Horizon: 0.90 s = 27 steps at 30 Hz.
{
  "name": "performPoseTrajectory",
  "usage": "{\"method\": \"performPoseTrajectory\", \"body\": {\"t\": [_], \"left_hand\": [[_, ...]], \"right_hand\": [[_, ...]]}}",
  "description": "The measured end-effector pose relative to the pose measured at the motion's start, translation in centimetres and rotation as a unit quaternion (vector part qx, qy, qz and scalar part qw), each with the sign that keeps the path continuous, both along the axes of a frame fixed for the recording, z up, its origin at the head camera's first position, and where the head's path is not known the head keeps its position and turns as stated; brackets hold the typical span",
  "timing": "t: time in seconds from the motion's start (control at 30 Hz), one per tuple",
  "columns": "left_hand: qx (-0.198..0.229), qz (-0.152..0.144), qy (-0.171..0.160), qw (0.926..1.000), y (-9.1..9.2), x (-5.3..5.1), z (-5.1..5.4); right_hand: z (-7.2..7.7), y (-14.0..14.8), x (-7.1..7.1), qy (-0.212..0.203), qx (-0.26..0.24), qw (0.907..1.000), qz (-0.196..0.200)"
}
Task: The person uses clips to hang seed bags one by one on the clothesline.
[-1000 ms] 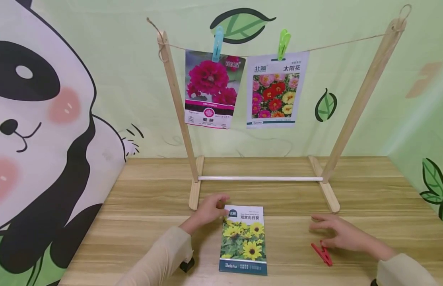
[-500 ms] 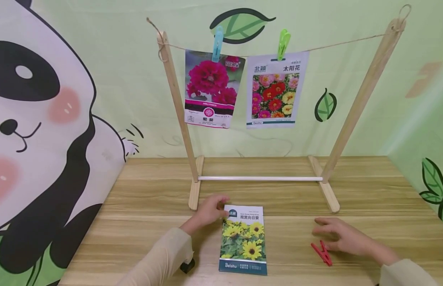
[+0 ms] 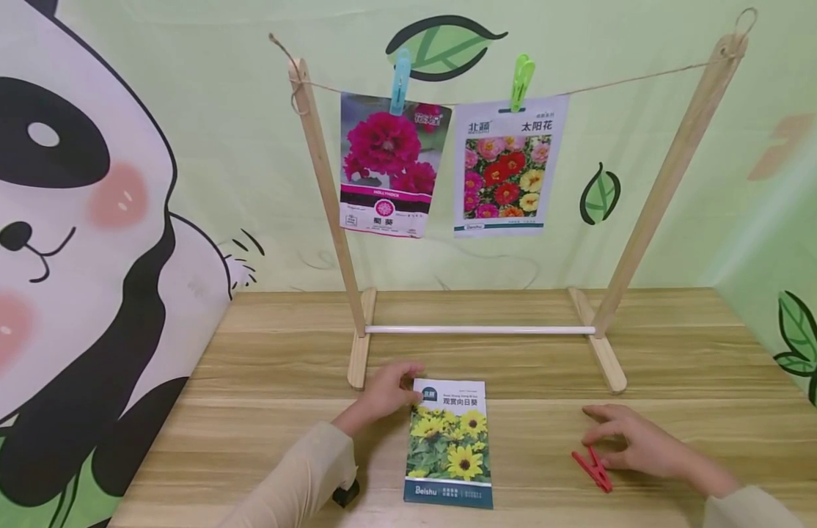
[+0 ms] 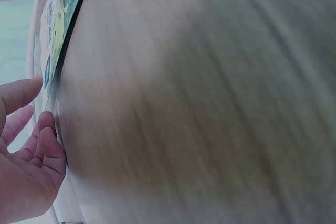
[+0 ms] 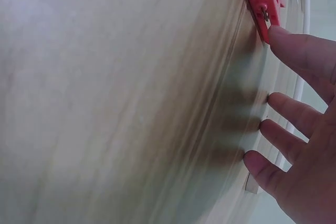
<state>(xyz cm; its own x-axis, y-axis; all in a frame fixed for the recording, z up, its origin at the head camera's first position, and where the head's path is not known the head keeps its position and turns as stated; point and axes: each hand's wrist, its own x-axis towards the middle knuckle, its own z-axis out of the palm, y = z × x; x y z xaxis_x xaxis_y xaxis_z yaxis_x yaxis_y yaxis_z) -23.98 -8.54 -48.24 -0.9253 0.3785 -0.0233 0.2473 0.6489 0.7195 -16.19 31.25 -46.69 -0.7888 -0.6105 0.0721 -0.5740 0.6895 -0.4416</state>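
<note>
On the table lies a sunflower seed packet [image 3: 451, 444], face up. My left hand [image 3: 383, 392] rests at its upper left corner; in the left wrist view the thumb [image 4: 23, 94] is at that corner, with the other fingers loosely bent beside it. To the right, a red clothespin [image 3: 593, 469] lies on the wood. My right hand [image 3: 646, 444] is beside it, the thumb touching one handle end in the right wrist view, while the other fingers [image 5: 289, 114] are spread near the tabletop. The index finger is partly hidden there.
A wooden stand with a white crossbar [image 3: 481, 330] stands behind the hands. From its twine [image 3: 636, 75] hang a hollyhock packet [image 3: 389, 172] on a blue clothespin [image 3: 400, 82] and another flower packet [image 3: 507, 176] on a green clothespin [image 3: 523, 82]. A panda backdrop [image 3: 184, 257] is behind.
My right hand has shifted slightly right and nearer to me, its fingers beside the red clothespin. The left hand and the sunflower packet have stayed in place.
</note>
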Motion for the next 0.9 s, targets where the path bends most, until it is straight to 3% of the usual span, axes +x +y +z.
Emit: {"method": "performPoseTrajectory", "body": {"t": [0.3,0.6,0.9], "left_hand": [[-0.014,0.004,0.009,0.9999,0.1,0.1,-0.1],[-0.026,0.007,0.018,0.9995,0.3,0.1,-0.3],[-0.029,0.016,0.021,0.9992,0.5,0.4,-0.2]], "right_hand": [[-0.8,0.1,0.3,0.046,-0.012,0.9989,0.005],[-0.4,-0.3,0.9,0.007,0.008,0.9998,-0.015],[-0.6,-0.6,1.3,0.033,0.014,0.9991,-0.022]]}}
